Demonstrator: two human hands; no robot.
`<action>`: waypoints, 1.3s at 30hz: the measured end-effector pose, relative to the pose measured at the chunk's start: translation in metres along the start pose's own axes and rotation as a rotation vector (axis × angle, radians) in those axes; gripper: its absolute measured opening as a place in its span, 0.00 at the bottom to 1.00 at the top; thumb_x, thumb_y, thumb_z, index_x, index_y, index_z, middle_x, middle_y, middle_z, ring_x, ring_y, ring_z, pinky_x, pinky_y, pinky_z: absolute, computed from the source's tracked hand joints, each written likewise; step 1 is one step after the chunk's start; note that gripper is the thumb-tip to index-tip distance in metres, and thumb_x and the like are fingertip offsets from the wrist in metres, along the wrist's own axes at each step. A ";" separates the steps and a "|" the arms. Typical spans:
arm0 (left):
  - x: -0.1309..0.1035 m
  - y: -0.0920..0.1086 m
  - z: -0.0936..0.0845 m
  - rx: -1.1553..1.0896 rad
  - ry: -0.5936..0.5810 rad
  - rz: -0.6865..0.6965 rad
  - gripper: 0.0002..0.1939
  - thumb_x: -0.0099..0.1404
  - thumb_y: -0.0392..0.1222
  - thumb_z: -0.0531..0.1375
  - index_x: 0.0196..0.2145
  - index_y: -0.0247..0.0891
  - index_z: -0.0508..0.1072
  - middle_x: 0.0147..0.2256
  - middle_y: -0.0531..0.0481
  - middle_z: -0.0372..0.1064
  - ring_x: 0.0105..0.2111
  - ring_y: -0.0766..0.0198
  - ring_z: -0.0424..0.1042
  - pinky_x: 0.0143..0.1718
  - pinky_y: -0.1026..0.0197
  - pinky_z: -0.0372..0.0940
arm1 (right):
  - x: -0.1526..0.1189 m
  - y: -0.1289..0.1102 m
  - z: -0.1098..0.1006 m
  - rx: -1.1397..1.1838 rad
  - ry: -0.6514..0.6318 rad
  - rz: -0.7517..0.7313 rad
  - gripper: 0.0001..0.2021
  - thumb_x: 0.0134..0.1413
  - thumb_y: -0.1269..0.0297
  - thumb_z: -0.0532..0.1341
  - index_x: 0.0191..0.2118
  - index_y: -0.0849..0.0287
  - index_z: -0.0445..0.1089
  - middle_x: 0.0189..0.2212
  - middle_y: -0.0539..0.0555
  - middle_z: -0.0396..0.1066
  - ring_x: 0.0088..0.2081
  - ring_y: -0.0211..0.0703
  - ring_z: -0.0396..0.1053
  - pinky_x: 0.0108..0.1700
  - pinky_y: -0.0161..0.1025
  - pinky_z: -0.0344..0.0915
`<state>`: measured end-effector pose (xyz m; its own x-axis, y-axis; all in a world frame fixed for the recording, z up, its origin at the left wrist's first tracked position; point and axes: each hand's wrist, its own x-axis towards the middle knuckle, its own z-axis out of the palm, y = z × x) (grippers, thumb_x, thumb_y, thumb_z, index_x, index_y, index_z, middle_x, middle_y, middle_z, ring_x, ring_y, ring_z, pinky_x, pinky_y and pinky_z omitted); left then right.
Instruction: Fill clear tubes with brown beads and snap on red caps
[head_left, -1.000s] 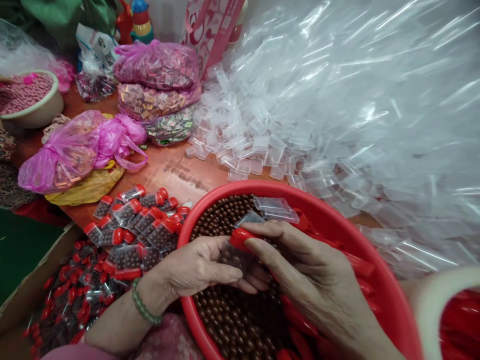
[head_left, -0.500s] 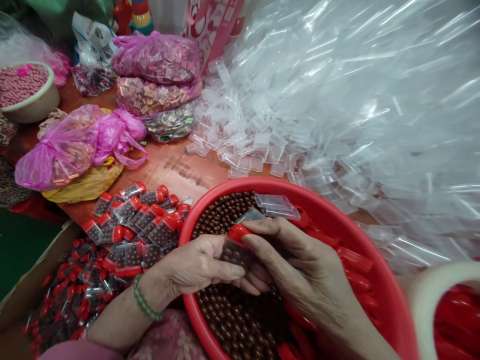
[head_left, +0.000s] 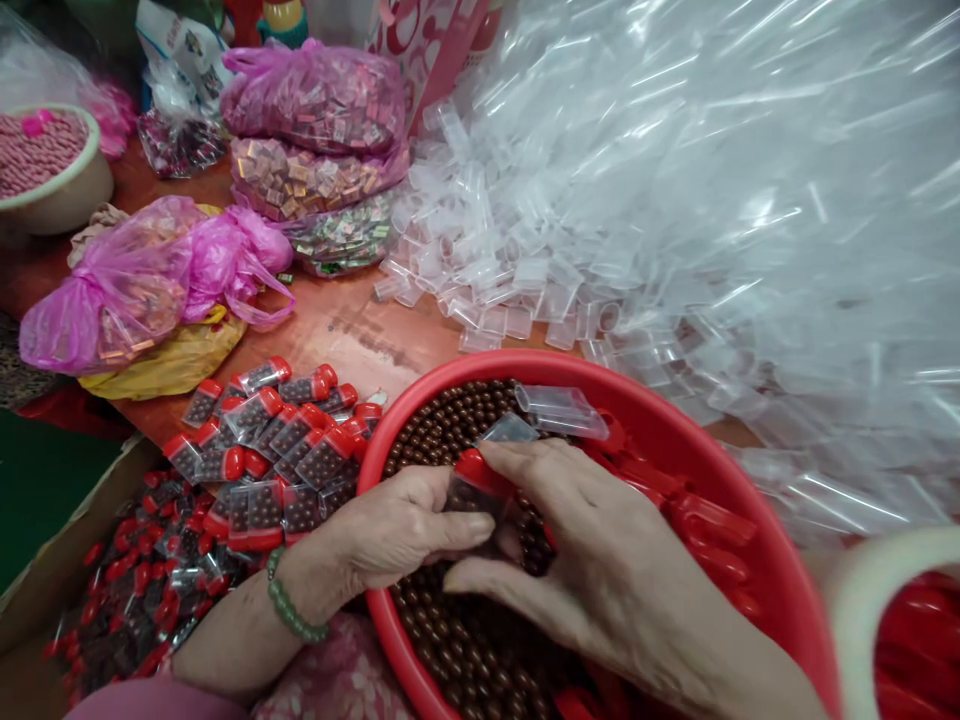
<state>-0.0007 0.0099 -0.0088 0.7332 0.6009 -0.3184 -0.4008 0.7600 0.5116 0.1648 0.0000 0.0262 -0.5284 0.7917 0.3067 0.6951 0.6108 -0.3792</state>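
My left hand (head_left: 409, 525) is closed around a small clear plastic container (head_left: 474, 495) with a red cap, held above a red basin (head_left: 427, 385). Dark contents show through its wall. Against the cap's right side rest the fingers of my right hand (head_left: 577, 545), with the thumb stretched out below, apart from the container. Beneath both hands, glossy brown balls (head_left: 465, 640) fill the basin's left part. Red plastic caps (head_left: 712, 520) lie along its right side. Behind my right hand, a clear empty tube (head_left: 562, 410) lies in the basin.
Filled red-capped containers (head_left: 277, 430) are piled left of the basin, above a cardboard box (head_left: 82, 530) holding many more. Loose clear tubes (head_left: 517, 280) heap up behind and to the right. Pink bags (head_left: 315, 110) and a bowl of pink pieces (head_left: 82, 185) stand at the back left.
My right thumb has come away from the red cap and swung down and left. The left hand keeps its hold on the container. The view has shifted slightly.
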 end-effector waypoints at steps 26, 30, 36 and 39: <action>-0.002 0.004 0.003 0.262 -0.034 0.062 0.11 0.58 0.44 0.66 0.31 0.34 0.71 0.27 0.53 0.66 0.28 0.68 0.66 0.35 0.65 0.64 | -0.012 -0.007 0.007 0.335 0.198 0.284 0.08 0.62 0.66 0.60 0.46 0.49 0.71 0.33 0.52 0.75 0.31 0.43 0.74 0.31 0.38 0.72; 0.000 -0.002 -0.001 0.107 -0.024 0.049 0.21 0.53 0.55 0.70 0.32 0.33 0.74 0.27 0.51 0.69 0.28 0.67 0.69 0.34 0.64 0.64 | -0.016 -0.009 0.021 -0.018 0.159 0.065 0.35 0.58 0.42 0.59 0.62 0.63 0.57 0.42 0.67 0.73 0.41 0.58 0.74 0.37 0.51 0.74; 0.001 -0.004 -0.001 0.028 -0.051 0.082 0.24 0.53 0.53 0.71 0.40 0.31 0.78 0.32 0.45 0.75 0.32 0.62 0.73 0.39 0.62 0.66 | -0.009 -0.008 0.025 -0.264 0.225 -0.053 0.30 0.59 0.61 0.59 0.63 0.69 0.54 0.41 0.68 0.74 0.40 0.56 0.73 0.39 0.51 0.70; -0.001 -0.001 0.000 0.028 -0.059 0.048 0.24 0.51 0.53 0.72 0.38 0.31 0.78 0.30 0.47 0.74 0.28 0.66 0.71 0.35 0.65 0.66 | -0.007 -0.007 0.023 -0.230 0.222 -0.099 0.31 0.56 0.62 0.61 0.63 0.70 0.55 0.37 0.65 0.74 0.36 0.54 0.73 0.39 0.51 0.70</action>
<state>-0.0012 0.0082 -0.0095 0.7451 0.6200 -0.2456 -0.4213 0.7231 0.5474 0.1529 -0.0097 0.0065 -0.4971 0.6912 0.5245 0.7510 0.6455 -0.1389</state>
